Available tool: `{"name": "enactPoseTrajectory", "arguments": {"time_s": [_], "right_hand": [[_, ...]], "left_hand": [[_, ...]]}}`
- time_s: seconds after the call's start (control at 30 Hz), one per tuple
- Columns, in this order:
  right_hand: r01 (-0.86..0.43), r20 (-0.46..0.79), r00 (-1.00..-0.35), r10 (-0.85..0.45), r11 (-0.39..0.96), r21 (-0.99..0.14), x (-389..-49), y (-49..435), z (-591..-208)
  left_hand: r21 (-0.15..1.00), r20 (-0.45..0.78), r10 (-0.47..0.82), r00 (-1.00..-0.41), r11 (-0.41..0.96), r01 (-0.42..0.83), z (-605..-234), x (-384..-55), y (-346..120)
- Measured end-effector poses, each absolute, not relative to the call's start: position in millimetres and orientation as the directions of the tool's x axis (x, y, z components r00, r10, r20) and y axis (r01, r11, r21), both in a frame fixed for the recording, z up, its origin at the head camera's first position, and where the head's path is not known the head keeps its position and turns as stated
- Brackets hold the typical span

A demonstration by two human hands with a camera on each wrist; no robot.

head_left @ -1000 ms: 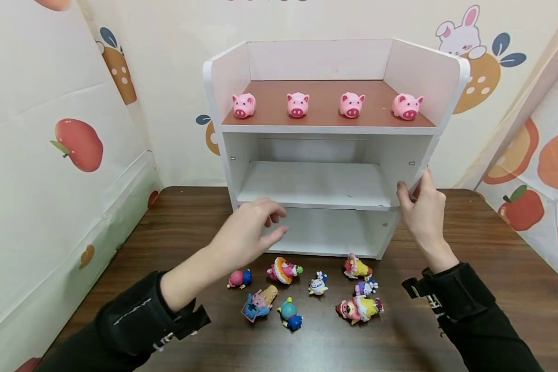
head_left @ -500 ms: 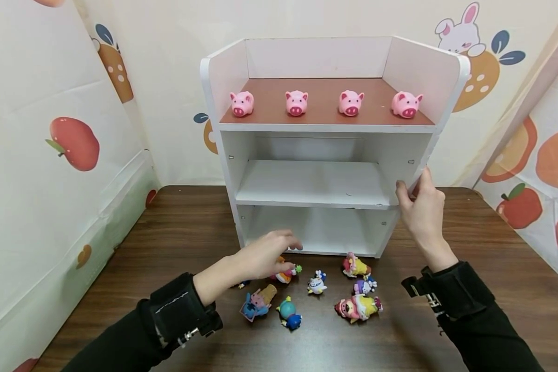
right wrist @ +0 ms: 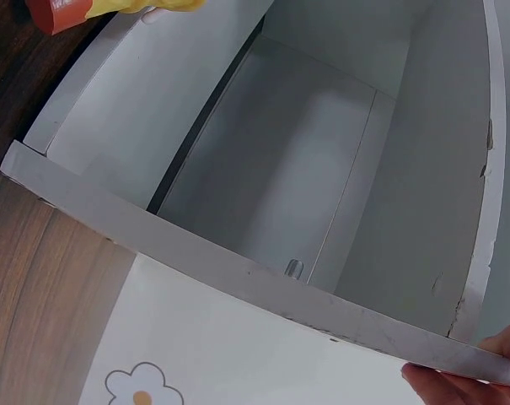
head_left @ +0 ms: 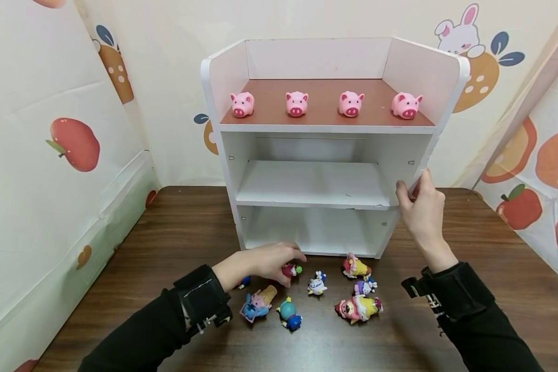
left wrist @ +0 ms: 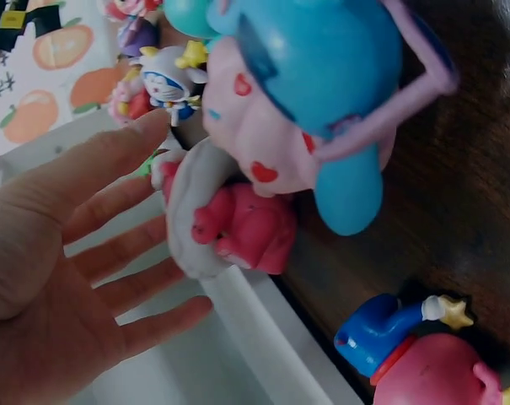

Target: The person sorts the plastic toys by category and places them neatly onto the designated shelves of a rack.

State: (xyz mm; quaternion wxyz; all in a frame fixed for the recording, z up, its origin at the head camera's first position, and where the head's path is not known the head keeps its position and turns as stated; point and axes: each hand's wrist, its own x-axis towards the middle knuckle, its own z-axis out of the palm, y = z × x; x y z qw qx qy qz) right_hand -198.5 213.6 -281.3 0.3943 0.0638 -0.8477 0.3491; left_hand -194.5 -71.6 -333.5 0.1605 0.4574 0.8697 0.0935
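Note:
My left hand [head_left: 269,261] reaches down over the pink figurine [head_left: 294,269] with a ring round its body, covering most of it in the head view. In the left wrist view its fingers stretch out beside that figurine [left wrist: 253,226], not curled round it. My right hand [head_left: 423,214] holds the front edge of the right side panel of a white toy shelf [head_left: 325,129], thumb on the inner side and fingers outside. The right wrist view shows the fingertips [right wrist: 444,384] at this edge. A blue-hatted figurine [head_left: 257,306] lies just nearer than my left hand.
Several pink pig figures [head_left: 297,104] stand in a row on the brown top board [head_left: 318,85]. On the wooden table [head_left: 335,346] lie a teal-and-blue figurine [head_left: 289,313], a small white one [head_left: 316,283] and a yellow-skirted one [head_left: 359,308]. Papered walls [head_left: 74,206] enclose the table.
My left hand has come down from in front of the shelf's lower levels to the pink ringed figurine on the table. My right hand has stayed on the side panel.

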Motion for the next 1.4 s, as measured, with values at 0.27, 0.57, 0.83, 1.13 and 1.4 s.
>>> {"name": "enactPoseTrajectory", "arguments": {"time_s": [0.27,0.57,0.83,1.13,1.4], "right_hand": [[-0.387,0.712,-0.682,0.170,0.742,-0.547,-196.4,212.4,-279.6],[-0.377,0.711,-0.682,0.172,0.751,-0.542,-197.5,213.1,-281.6],[-0.379,0.703,-0.691,0.172,0.742,-0.554,-197.3,212.2,-282.2],[-0.376,0.708,-0.685,0.173,0.748,-0.546,-197.2,212.4,-281.7],[-0.374,0.708,-0.683,0.179,0.748,-0.549,-196.7,212.6,-280.7]], "left_hand": [[0.286,-0.339,0.799,-0.497,0.591,0.755,-339.5,-195.9,-63.4],[0.219,-0.429,0.742,-0.515,0.639,0.738,-336.3,-194.4,-56.1],[0.216,-0.417,0.744,-0.522,0.639,0.738,-336.8,-197.3,-55.9],[0.348,-0.277,0.801,-0.531,0.599,0.721,-338.1,-204.5,-70.6],[0.436,-0.094,0.832,-0.546,0.528,0.729,-346.1,-208.8,-84.1]]}}
